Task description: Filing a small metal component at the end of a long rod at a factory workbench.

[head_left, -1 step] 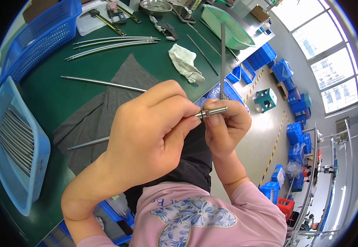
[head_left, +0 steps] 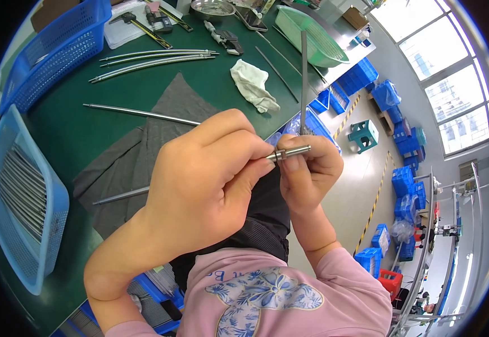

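Observation:
My left hand (head_left: 205, 174) is closed, pinching a slim silver metal rod (head_left: 295, 151) near its stepped, collared end. Thumb and fingers of my right hand (head_left: 311, 171) close around that same end, whose tip pokes out to the right. Behind my left wrist the rod is hidden; a grey shaft (head_left: 118, 196) in line with it emerges on the left. A narrow grey bar (head_left: 303, 78) rises from behind my right fingers; its lower end is hidden. Another silver rod (head_left: 137, 113) lies across the dark grey cloth (head_left: 180, 104), partly covered by my left hand.
Left on the green table (head_left: 70, 151) stand a light-blue basket (head_left: 59, 224) of rods and a blue basket (head_left: 59, 53). Several rods (head_left: 154, 66), calipers (head_left: 140, 29), a white rag (head_left: 250, 81) and a green basket (head_left: 317, 42) lie farther back. Blue crates and a stool (head_left: 363, 136) are right.

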The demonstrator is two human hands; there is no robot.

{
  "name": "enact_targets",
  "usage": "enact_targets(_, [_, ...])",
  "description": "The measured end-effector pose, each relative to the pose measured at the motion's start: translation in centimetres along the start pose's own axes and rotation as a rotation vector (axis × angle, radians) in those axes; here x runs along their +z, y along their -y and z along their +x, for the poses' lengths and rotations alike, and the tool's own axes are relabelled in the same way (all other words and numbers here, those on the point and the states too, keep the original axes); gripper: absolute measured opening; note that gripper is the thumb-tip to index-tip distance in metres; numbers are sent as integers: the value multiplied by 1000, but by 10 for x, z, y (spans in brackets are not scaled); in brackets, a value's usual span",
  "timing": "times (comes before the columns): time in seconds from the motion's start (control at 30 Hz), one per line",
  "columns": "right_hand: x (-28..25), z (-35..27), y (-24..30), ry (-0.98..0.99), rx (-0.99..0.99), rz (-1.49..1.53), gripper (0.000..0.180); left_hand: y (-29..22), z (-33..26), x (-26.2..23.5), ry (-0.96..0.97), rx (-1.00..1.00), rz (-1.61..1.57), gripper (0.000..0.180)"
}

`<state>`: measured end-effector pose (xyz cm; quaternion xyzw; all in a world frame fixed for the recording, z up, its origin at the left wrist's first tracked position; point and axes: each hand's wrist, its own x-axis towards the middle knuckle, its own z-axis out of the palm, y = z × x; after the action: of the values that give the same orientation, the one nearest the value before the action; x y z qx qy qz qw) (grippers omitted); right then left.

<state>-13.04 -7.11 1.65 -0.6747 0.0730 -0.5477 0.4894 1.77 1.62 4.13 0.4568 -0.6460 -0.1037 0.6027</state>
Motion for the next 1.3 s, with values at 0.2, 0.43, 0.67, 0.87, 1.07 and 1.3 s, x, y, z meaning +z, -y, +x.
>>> enact_targets(0.2, [5, 5, -4, -110, 56, -159, 10, 0, 1, 0, 2, -15, 17, 11])
enact_targets(0.43, [-3, 9, -11, -194, 223, -158, 6, 3, 2, -1, -12, -2, 25, 9])
enact_targets(0.67, [-14, 11, -19, -249, 221, -229, 9, 2, 3, -2, -2, -42, 6, 9])
enact_targets(0.87, [-10, 10, -11, -190, 260, -244, 9, 3, 3, -2, 1, -52, -10, 10])
enact_targets(1.07, [-11, 6, -1, -57, 151, -141, 15, 5, 2, -2, -3, -41, 13, 11])
enact_targets(1.3, [-8, 5, 3, -29, 141, -71, 16, 5, 3, -1, -11, -9, 53, 11])
